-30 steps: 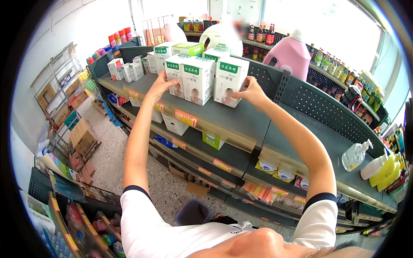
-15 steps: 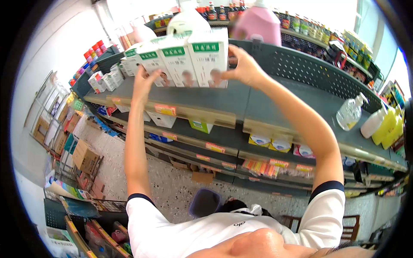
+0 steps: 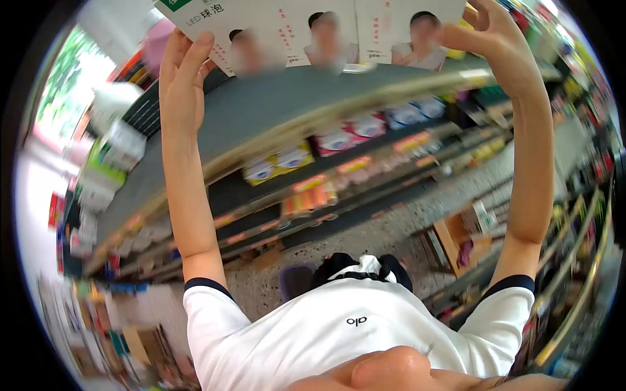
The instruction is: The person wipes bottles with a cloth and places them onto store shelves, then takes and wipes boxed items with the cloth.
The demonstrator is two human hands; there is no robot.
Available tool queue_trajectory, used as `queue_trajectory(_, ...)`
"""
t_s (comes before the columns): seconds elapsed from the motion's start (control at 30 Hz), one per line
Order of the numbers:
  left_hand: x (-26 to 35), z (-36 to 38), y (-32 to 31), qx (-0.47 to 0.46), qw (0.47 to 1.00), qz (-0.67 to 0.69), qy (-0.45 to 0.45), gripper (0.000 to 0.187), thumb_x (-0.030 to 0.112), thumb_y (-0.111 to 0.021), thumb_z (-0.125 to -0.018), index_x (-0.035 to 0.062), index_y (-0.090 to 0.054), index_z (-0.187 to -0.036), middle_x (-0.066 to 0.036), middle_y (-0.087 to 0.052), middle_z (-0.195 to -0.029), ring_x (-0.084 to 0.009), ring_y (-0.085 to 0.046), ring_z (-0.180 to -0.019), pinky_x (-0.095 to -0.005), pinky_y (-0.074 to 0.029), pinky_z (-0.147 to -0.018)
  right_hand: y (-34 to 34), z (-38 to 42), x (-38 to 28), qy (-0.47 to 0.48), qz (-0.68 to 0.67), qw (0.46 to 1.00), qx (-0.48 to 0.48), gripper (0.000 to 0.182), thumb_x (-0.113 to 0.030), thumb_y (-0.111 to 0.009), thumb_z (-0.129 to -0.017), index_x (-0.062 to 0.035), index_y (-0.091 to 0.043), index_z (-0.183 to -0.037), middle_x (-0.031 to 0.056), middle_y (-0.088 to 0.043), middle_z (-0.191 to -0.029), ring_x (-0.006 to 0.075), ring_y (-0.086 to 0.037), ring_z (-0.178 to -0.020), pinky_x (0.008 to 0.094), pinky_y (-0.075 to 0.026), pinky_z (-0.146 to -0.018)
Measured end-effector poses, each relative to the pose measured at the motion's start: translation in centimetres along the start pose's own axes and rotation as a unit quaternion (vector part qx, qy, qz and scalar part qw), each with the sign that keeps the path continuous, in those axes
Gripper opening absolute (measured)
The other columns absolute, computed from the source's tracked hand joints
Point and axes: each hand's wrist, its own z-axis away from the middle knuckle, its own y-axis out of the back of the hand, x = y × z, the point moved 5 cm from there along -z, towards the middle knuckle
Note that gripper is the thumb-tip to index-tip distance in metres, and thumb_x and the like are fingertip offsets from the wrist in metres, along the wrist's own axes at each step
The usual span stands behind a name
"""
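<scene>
Three white LED bulb boxes (image 3: pixel 319 32) hang in a row at the top of the head view, squeezed side by side between my two hands. Each front carries red lettering and a printed portrait, and their upper parts run out of the frame. My left hand (image 3: pixel 184 81) presses against the left end of the row, thumb up along the box front. At the right end, my right hand (image 3: pixel 492 42) grips the last box with its thumb on the front. Below the boxes lies the grey shelf top (image 3: pixel 254 114).
Lower tiers hold yellow packs (image 3: pixel 279 163) and pink packs (image 3: pixel 352 133). White and green cartons (image 3: pixel 104 166) and a white jug (image 3: pixel 114 107) stand left along the shelf. A wooden stool (image 3: pixel 450 238) is on the floor at right, and a dark bin (image 3: pixel 297 281) is by my legs.
The boxes have come off the shelf and closer to me, held between both hands. My view has swung right, so the pink jug and cartons now appear farther left.
</scene>
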Motion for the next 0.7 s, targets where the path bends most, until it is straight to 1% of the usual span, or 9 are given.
queue_trajectory(0.03,-0.9,-0.5,-4.0,-0.027,0.999,0.020,0.005,0.044,0.024,-0.056,-0.097,0.0056,-0.047,-0.137,-0.003,-0.057,-0.131,-0.0139,-0.053,-0.117,-0.0374,-0.041,-0.094,3.2,2.1,1.4,0.013,0.022,0.999,0.021,0.075,-0.013,-0.080,-0.069,-0.0023,-0.050,-0.137,0.0118,-0.057,-0.132,0.0253,-0.053,-0.121,0.0370,-0.039,-0.107)
queue_trajectory(0.17,-5.4,-0.6,-20.5,-0.143,0.982,0.122,0.026,0.042,0.020,-0.060,-0.095,0.0041,-0.049,-0.132,-0.005,-0.059,-0.124,-0.0140,-0.055,-0.112,-0.0336,-0.043,-0.092,17.2,14.1,9.1,-0.082,0.125,0.984,0.100,0.062,-0.020,-0.081,-0.071,-0.0040,-0.058,-0.126,0.0081,-0.065,-0.116,0.0204,-0.059,-0.109,0.0353,-0.050,-0.092)
queue_trajectory(0.27,-6.1,2.6,-33.4,-0.214,0.955,0.197,0.067,0.037,0.012,-0.068,-0.089,0.0031,-0.054,-0.122,-0.007,-0.063,-0.111,-0.0156,-0.058,-0.101,-0.0311,-0.045,-0.091,21.8,23.2,9.5,-0.147,0.159,0.959,0.182,0.061,-0.017,-0.081,-0.073,-0.0052,-0.058,-0.129,0.0077,-0.064,-0.117,0.0199,-0.058,-0.109,0.0357,-0.053,-0.088)
queue_trajectory(0.3,-6.9,3.6,-37.1,-0.265,0.951,0.145,0.059,0.036,0.012,-0.068,-0.089,0.0025,-0.054,-0.121,-0.008,-0.063,-0.111,-0.0162,-0.059,-0.100,-0.0311,-0.046,-0.089,23.2,26.3,10.4,-0.180,0.147,0.950,0.210,0.065,-0.016,-0.081,-0.072,-0.0040,-0.056,-0.131,0.0080,-0.063,-0.118,0.0207,-0.058,-0.111,0.0364,-0.053,-0.089)
queue_trajectory(0.43,-11.3,10.1,-52.2,-0.379,0.876,0.262,0.142,0.044,0.012,-0.069,-0.087,0.0026,-0.048,-0.125,-0.010,-0.064,-0.111,-0.0184,-0.060,-0.103,-0.0324,-0.048,-0.088,28.0,38.9,15.6,-0.309,0.077,0.901,0.294,0.074,-0.008,-0.081,-0.068,-0.0013,-0.049,-0.134,0.0110,-0.063,-0.118,0.0224,-0.060,-0.110,0.0350,-0.054,-0.087)
queue_trajectory(0.5,-13.4,14.0,-59.0,-0.440,0.868,0.147,0.176,0.047,0.014,-0.071,-0.085,0.0023,-0.047,-0.124,-0.010,-0.064,-0.112,-0.0201,-0.060,-0.106,-0.0350,-0.048,-0.090,29.5,44.7,18.6,-0.373,0.034,0.868,0.327,0.072,-0.001,-0.079,-0.067,-0.0014,-0.049,-0.132,0.0110,-0.062,-0.111,0.0180,-0.061,-0.106,0.0309,-0.057,-0.081)
queue_trajectory(0.57,-19.2,19.9,-66.8,-0.507,0.831,0.155,0.167,0.059,0.019,-0.073,-0.082,0.0032,-0.043,-0.131,-0.013,-0.060,-0.117,-0.0231,-0.057,-0.111,-0.0380,-0.046,-0.093,30.9,52.4,23.2,-0.411,0.102,0.830,0.363,0.071,-0.004,-0.080,-0.066,-0.0018,-0.049,-0.130,0.0097,-0.057,-0.120,0.0215,-0.056,-0.114,0.0367,-0.055,-0.088)
queue_trajectory(0.67,-25.6,28.2,-75.1,-0.566,0.794,0.118,0.187,0.065,0.021,-0.073,-0.082,0.0058,-0.037,-0.134,-0.015,-0.054,-0.122,-0.0267,-0.052,-0.117,-0.0419,-0.043,-0.097,31.6,61.5,31.6,-0.433,-0.023,0.805,0.404,0.082,-0.004,-0.083,-0.063,-0.0046,-0.046,-0.136,0.0080,-0.056,-0.126,0.0221,-0.049,-0.125,0.0373,-0.048,-0.097)
queue_trajectory(0.7,-27.5,30.6,-77.2,-0.581,0.778,0.117,0.209,0.065,0.020,-0.072,-0.082,0.0069,-0.035,-0.134,-0.016,-0.052,-0.123,-0.0275,-0.050,-0.119,-0.0427,-0.043,-0.097,31.8,64.5,34.2,-0.437,0.010,0.803,0.405,0.087,-0.005,-0.085,-0.061,-0.0063,-0.045,-0.138,0.0070,-0.050,-0.134,0.0223,-0.049,-0.126,0.0393,-0.047,-0.101)
